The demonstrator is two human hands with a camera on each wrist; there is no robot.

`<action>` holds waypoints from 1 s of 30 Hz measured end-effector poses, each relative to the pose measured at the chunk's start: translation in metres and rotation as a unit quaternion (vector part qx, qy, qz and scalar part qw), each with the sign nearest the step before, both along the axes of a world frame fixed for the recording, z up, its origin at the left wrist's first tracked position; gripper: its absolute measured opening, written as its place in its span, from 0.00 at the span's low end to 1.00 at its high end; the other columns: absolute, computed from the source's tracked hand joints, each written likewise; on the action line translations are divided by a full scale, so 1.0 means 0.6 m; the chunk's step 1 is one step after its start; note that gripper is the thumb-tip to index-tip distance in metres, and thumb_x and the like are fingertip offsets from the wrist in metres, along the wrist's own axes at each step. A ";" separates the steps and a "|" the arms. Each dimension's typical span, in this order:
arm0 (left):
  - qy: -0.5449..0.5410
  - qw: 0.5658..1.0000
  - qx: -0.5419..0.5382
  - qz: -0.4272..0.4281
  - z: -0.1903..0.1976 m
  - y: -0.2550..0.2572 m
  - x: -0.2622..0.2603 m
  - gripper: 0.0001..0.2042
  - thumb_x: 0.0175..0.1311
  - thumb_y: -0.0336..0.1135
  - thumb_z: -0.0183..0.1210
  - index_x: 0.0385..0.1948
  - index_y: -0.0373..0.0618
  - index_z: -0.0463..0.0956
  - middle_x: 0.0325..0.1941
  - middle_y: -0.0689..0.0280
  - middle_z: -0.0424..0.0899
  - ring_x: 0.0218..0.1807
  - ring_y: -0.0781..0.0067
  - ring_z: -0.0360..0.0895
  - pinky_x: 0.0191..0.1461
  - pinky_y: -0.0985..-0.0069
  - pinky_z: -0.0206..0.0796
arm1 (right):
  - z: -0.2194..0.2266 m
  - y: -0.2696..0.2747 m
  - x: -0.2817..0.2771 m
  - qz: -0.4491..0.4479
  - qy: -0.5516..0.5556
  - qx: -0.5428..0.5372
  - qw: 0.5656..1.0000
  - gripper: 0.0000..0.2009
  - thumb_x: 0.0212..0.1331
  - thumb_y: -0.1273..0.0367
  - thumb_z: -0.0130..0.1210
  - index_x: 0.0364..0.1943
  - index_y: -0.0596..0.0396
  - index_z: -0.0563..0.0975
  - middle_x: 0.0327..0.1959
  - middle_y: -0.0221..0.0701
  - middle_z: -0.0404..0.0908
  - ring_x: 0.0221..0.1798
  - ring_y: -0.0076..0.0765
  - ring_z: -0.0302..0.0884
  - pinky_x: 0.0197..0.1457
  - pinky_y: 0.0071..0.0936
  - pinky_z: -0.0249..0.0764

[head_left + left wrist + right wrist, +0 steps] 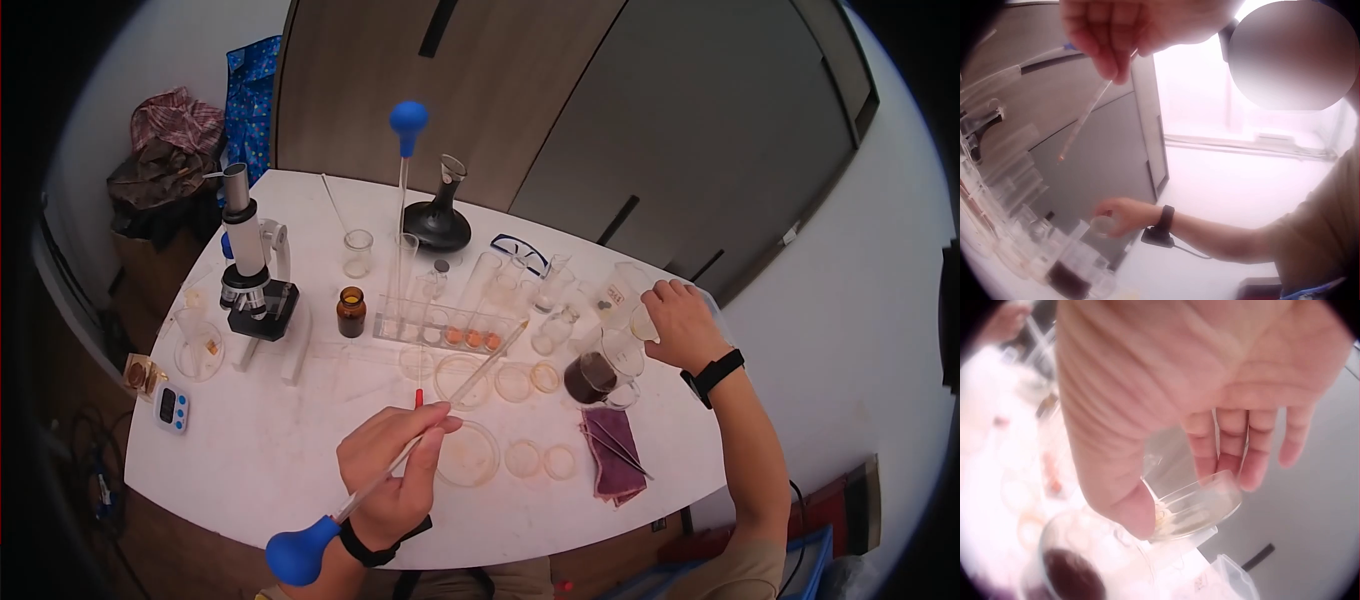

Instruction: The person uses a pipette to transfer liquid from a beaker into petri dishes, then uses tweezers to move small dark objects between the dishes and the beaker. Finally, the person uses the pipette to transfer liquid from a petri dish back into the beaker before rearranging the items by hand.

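Note:
My left hand [390,470] pinches a long glass dropper [484,372] with a blue rubber bulb [303,551]; its tip points up and away over the table. In the left wrist view the same dropper [1079,128] hangs from the fingertips. My right hand [688,325] grips a small clear glass dish [643,323] by its edge, tilted between thumb and fingers, as the right wrist view shows of the dish [1200,509]. Just below and left of it stands a beaker of dark liquid [590,378].
A test tube rack [440,327] holds tubes, some with orange contents. Around it are a microscope [262,300], brown bottle [351,312], dark flask [437,226], glass dishes [468,454], tweezers on a purple cloth [611,463] and a timer [172,408].

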State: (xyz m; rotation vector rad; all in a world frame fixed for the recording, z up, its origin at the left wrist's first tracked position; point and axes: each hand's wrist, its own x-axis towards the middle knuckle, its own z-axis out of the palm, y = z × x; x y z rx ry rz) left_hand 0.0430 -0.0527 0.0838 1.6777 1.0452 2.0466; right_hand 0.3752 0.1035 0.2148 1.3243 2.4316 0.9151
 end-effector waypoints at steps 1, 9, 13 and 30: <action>0.002 1.000 0.000 0.002 0.000 0.000 0.000 0.08 0.60 0.21 0.57 0.40 0.33 0.81 0.30 0.57 0.88 0.29 0.64 0.83 0.35 0.75 0.73 | 0.003 -0.001 0.008 0.002 0.002 0.000 1.000 0.20 0.39 0.66 0.65 0.40 0.57 0.77 0.39 0.37 0.76 0.48 0.42 0.74 0.53 0.36 0.70; 0.041 0.999 -0.032 -0.010 0.004 -0.005 -0.003 0.09 0.65 0.23 0.53 0.43 0.31 0.79 0.31 0.52 0.86 0.35 0.64 0.84 0.42 0.74 0.73 | -0.024 -0.055 -0.021 0.087 0.344 -0.085 0.931 0.25 0.41 0.64 0.68 0.46 0.58 0.76 0.44 0.38 0.77 0.50 0.46 0.75 0.54 0.38 0.73; 0.043 0.998 -0.043 0.025 0.013 -0.025 -0.026 0.10 0.67 0.25 0.52 0.45 0.31 0.79 0.31 0.52 0.86 0.36 0.66 0.83 0.43 0.76 0.71 | -0.069 -0.084 -0.095 0.134 0.373 -0.160 0.904 0.25 0.42 0.64 0.68 0.47 0.57 0.76 0.44 0.38 0.77 0.50 0.48 0.75 0.54 0.38 0.73; 0.070 0.984 -0.042 0.160 0.018 -0.115 -0.124 0.11 0.67 0.22 0.51 0.46 0.29 0.78 0.33 0.52 0.85 0.36 0.67 0.82 0.44 0.76 0.70 | -0.287 -0.079 -0.427 0.245 0.273 -0.307 0.878 0.25 0.46 0.61 0.66 0.47 0.60 0.75 0.46 0.40 0.75 0.52 0.46 0.71 0.56 0.39 0.69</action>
